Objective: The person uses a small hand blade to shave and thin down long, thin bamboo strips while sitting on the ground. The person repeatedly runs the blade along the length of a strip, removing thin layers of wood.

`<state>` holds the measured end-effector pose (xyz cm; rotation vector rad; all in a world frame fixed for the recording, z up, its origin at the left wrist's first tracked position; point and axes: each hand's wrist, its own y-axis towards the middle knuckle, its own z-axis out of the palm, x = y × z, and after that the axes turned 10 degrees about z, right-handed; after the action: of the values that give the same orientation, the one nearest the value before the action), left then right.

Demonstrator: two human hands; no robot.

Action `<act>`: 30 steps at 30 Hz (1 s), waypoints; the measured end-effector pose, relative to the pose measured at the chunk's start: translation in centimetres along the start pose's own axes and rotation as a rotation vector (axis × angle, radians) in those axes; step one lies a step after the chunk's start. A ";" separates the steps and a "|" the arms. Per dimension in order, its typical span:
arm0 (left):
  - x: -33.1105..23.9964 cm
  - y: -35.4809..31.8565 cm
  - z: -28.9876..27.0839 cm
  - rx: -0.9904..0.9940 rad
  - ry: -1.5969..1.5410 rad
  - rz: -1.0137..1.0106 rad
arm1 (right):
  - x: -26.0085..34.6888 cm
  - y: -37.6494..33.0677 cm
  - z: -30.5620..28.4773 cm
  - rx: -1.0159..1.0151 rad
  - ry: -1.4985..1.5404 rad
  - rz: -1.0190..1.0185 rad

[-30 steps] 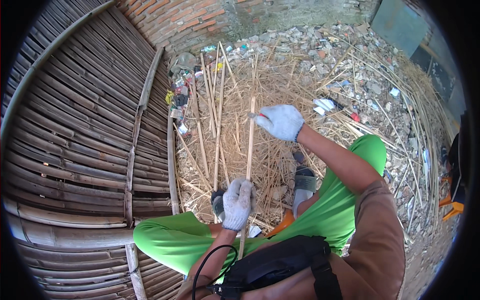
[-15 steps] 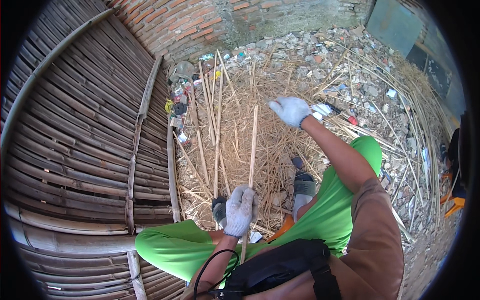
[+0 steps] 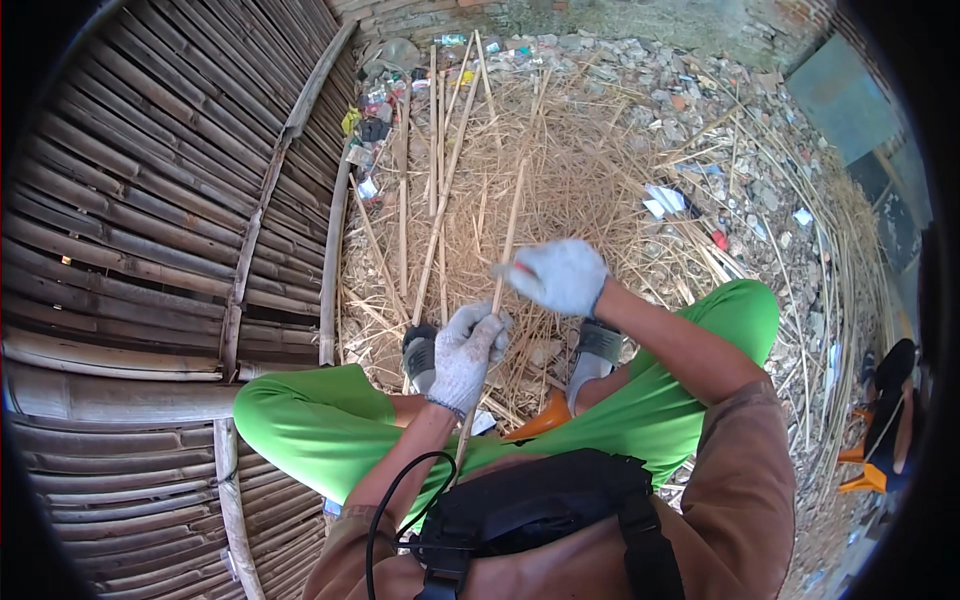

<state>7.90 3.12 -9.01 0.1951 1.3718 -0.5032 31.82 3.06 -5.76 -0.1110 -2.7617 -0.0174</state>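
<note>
My left hand (image 3: pixel 467 358), in a white knit glove, is closed around a long, pale bamboo strip (image 3: pixel 514 212). The strip slants from between my knees up over the litter of shavings. My right hand (image 3: pixel 562 277), also gloved, is closed just above the left, beside the strip. Out of its fingers shows a small knife-like tool (image 3: pixel 503 271) with a grey tip and a bit of red, partly hidden and blurred. Whether the tip touches the strip I cannot tell. Several more bamboo strips (image 3: pixel 447 200) lie on the ground beyond my left foot.
A slatted bamboo wall (image 3: pixel 150 230) stands close on my left. Dry shavings (image 3: pixel 590 160) and rubble with litter (image 3: pixel 770 190) cover the ground. At the far right a person (image 3: pixel 890 400) sits on an orange stool (image 3: pixel 864 478). A brick wall (image 3: pixel 600 18) rises behind.
My right hand has come down and left to the strip, close to my left hand. The strip now leans a little more to the right. My view has tilted downward.
</note>
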 end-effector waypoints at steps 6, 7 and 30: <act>0.0 -0.3 0.1 -0.021 -0.033 0.006 | -2.2 2.5 -0.1 -0.118 -0.017 0.032; 0.1 -0.3 0.0 0.000 0.016 0.000 | -1.9 1.8 0.1 -0.115 -0.016 0.009; 0.1 -0.8 0.4 0.001 0.020 0.019 | -0.2 -0.3 0.7 0.014 0.042 -0.006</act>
<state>7.87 2.24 -8.93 0.2143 1.3881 -0.4873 31.70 2.73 -6.49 -0.0982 -2.7198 -0.0020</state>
